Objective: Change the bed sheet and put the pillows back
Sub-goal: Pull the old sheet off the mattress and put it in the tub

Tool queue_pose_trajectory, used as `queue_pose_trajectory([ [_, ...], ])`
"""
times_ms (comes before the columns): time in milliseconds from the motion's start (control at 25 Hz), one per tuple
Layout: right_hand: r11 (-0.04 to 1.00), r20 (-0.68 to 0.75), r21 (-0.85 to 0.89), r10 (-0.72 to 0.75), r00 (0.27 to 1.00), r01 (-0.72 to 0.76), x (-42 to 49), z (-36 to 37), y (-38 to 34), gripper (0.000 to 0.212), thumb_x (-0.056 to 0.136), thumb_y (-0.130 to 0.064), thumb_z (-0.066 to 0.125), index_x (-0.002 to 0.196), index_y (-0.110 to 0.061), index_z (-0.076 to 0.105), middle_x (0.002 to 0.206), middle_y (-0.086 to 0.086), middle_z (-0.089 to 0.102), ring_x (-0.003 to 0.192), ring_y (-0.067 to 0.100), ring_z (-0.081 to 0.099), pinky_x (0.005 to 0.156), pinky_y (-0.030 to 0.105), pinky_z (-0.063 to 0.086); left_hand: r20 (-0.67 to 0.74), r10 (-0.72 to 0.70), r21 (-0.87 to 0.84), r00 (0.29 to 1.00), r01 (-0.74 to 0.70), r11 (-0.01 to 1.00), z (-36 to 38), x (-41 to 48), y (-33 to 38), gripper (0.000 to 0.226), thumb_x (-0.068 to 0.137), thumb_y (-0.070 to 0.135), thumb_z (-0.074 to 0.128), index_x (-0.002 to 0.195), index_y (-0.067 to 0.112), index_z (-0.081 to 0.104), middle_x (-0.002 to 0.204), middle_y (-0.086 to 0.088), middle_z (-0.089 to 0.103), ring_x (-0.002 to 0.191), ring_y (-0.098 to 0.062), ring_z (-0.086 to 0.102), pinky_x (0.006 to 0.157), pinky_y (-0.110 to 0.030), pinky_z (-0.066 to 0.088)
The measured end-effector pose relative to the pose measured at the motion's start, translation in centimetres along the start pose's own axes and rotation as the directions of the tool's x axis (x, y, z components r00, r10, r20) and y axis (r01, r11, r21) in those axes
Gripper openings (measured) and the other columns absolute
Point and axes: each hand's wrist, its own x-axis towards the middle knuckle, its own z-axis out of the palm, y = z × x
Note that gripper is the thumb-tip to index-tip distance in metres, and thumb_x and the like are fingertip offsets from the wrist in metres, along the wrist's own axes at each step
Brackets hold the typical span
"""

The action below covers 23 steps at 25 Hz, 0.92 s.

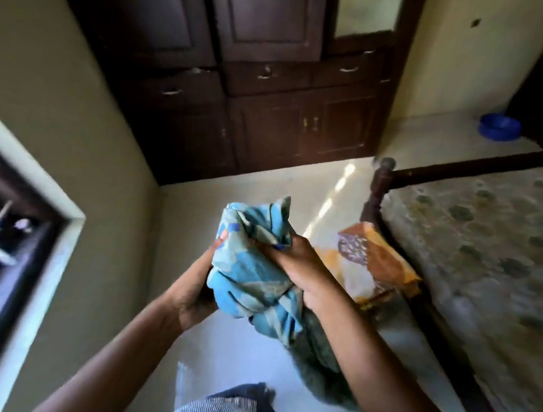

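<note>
blue sheet [251, 269], bunched, left of the bed [490, 244], gripped by left hand [195, 288] underneath and right hand [298, 264] on top; orange pillow [373, 264] just beside the bed.

Open floor [298, 185] between wall [59, 105] and bed frame [378, 189]

Patterned mattress [489, 257] on dark wooden bed frame [378, 189]; orange pillow [367, 263] on pale floor [234, 350], leaning against frame.

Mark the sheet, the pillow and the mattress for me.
sheet [245, 269], head view, middle of the blue bundle.
pillow [373, 264], head view, its orange face.
mattress [489, 251], head view, bare patterned top.
</note>
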Motion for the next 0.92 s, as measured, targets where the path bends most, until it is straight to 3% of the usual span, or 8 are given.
queue_pose_trajectory([
  [200, 0.998, 0.228, -0.054, 0.035, 0.973, -0.023, 7.8, 10.5, 0.2, 0.048, 0.061, -0.043, 0.077, 0.103, -0.021, 0.066, 0.097, -0.006, 0.071, 0.097, 0.011, 0.065, 0.091, 0.028, 0.05, -0.23, 0.117, -0.14, 0.966, -0.152, 0.978, -9.5, -1.7, 3.7, 0.053, 0.075, 0.059, 0.042, 0.096, 0.019, 0.07, 0.093, -0.008, 0.073, 0.081, -0.019, 0.071, 0.064, -0.032, 0.058],
  [280, 0.997, 0.311, -0.067, 0.063, 0.948, -0.044, 12.1, 15.3, 0.2, 0.033, 0.071, -0.035, 0.076, 0.099, -0.021, 0.066, 0.102, -0.001, 0.07, 0.1, 0.015, 0.065, 0.094, 0.033, 0.05, -0.323, 0.179, -0.174, 0.929, -0.244, 0.954, -14.1, -1.8, 6.1, 0.055, 0.07, 0.062, 0.048, 0.082, 0.017, 0.076, 0.088, -0.009, 0.074, 0.078, -0.02, 0.072, 0.058, -0.031, 0.058],
  [360, 0.994, 0.377, -0.095, 0.083, 0.923, -0.05, 16.4, 20.2, -0.1, 0.012, 0.081, -0.026, 0.071, 0.091, -0.023, 0.065, 0.102, 0.002, 0.069, 0.099, 0.017, 0.064, 0.094, 0.033, 0.049, -0.38, 0.211, -0.17, 0.9, -0.292, 0.941, -18.6, -1.5, 8.9, 0.065, 0.053, 0.071, 0.069, 0.088, 0.016, 0.077, 0.099, -0.012, 0.072, 0.089, -0.024, 0.07, 0.063, -0.034, 0.058],
  [480, 0.992, 0.45, -0.122, 0.07, 0.89, -0.016, 22.3, 26.1, -1.4, 0.019, 0.083, -0.025, 0.068, 0.099, -0.015, 0.067, 0.103, 0.003, 0.069, 0.098, 0.016, 0.064, 0.092, 0.031, 0.05, -0.426, 0.22, -0.17, 0.878, -0.316, 0.933, -23.7, 0.3, 12.8, 0.07, 0.052, 0.063, 0.076, 0.102, 0.014, 0.072, 0.105, -0.012, 0.071, 0.094, -0.023, 0.069, 0.065, -0.031, 0.058],
  [560, 0.99, 0.474, -0.144, 0.057, 0.879, 0.013, 27.0, 29.0, -2.8, 0.026, 0.083, -0.027, 0.069, 0.103, -0.012, 0.067, 0.104, 0.004, 0.069, 0.098, 0.015, 0.065, 0.091, 0.032, 0.051, -0.427, 0.248, -0.204, 0.87, -0.36, 0.911, -26.6, 2.8, 16.1, 0.051, 0.072, 0.047, 0.059, 0.108, 0.01, 0.065, 0.099, -0.011, 0.073, 0.086, -0.02, 0.071, 0.061, -0.027, 0.057],
  [720, 0.991, 0.418, -0.112, -0.016, 0.908, 0.069, 35.6, 28.8, -6.4, 0.02, 0.087, -0.023, 0.064, 0.106, -0.016, 0.064, 0.1, -0.001, 0.069, 0.093, 0.009, 0.065, 0.086, 0.023, 0.051, -0.34, 0.268, -0.206, 0.901, -0.35, 0.914, -29.3, 10.4, 22.6, 0.043, 0.078, 0.036, 0.052, 0.109, 0.009, 0.064, 0.1, -0.012, 0.072, 0.086, -0.02, 0.071, 0.06, -0.027, 0.056],
  [800, 0.997, 0.395, -0.065, -0.018, 0.918, 0.048, 38.5, 26.4, -8.0, 0.014, 0.09, -0.021, 0.059, 0.103, -0.017, 0.064, 0.089, -0.009, 0.069, 0.081, 0.0, 0.065, 0.074, 0.011, 0.051, -0.266, 0.269, -0.224, 0.925, -0.331, 0.917, -28.8, 14.6, 25.0, 0.036, 0.073, 0.036, 0.064, 0.099, 0.012, 0.071, 0.099, -0.013, 0.072, 0.085, -0.022, 0.071, 0.06, -0.028, 0.057],
  [920, 0.999, 0.339, -0.005, -0.036, 0.94, 0.04, 44.0, 20.6, -10.2, 0.009, 0.089, -0.022, 0.06, 0.096, -0.021, 0.066, 0.083, -0.011, 0.073, 0.082, 0.0, 0.068, 0.072, 0.012, 0.052, -0.138, 0.26, -0.231, 0.956, -0.287, 0.93, -27.2, 23.3, 28.7, 0.021, 0.064, 0.031, 0.067, 0.077, 0.017, 0.077, 0.088, -0.01, 0.073, 0.077, -0.021, 0.072, 0.057, -0.03, 0.056],
])
